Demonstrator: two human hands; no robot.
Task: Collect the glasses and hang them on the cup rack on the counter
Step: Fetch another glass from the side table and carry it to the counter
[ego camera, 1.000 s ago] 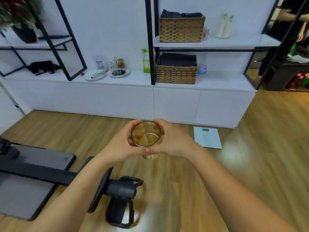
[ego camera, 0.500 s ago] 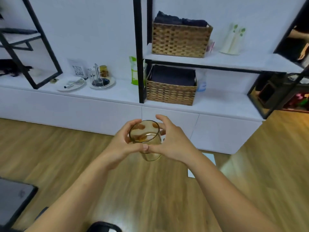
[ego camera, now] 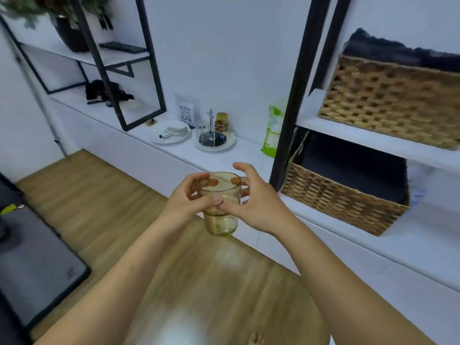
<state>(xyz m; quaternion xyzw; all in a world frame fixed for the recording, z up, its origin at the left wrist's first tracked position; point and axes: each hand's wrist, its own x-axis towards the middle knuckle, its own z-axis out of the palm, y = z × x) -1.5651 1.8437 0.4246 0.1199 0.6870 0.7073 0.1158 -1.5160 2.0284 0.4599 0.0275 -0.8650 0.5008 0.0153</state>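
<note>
An amber glass (ego camera: 221, 224) is held upright between both hands, in the air over the wooden floor (ego camera: 99, 207) and just in front of the white counter (ego camera: 171, 155). The left hand (ego camera: 183, 204) is curled round its left side, with the thumb laid across the front wall and fingertips seen through the glass near the far rim. The right hand (ego camera: 257, 207) is closed on the right side, its thumb placed on the front beside the left thumb, while its index finger is lifted clear above the rim.

Beyond the hands, the cup rack (ego camera: 211, 125) is seen standing on a round white dish (ego camera: 230, 143) on the counter. A clear glass (ego camera: 202, 127) is hung at its left and a second amber glass (ego camera: 221, 120) at its right. A white plate (ego camera: 159, 130) bearing small utensils is set just left of the dish, and a QR-code card (ego camera: 186, 111) is propped against the wall behind. A green packet (ego camera: 272, 131) is stood further right, beside a black frame post (ego camera: 290, 100). Past the post, a lower wicker basket (ego camera: 343, 197) is set on the counter and an upper wicker basket (ego camera: 388, 100) on the shelf above.
</note>
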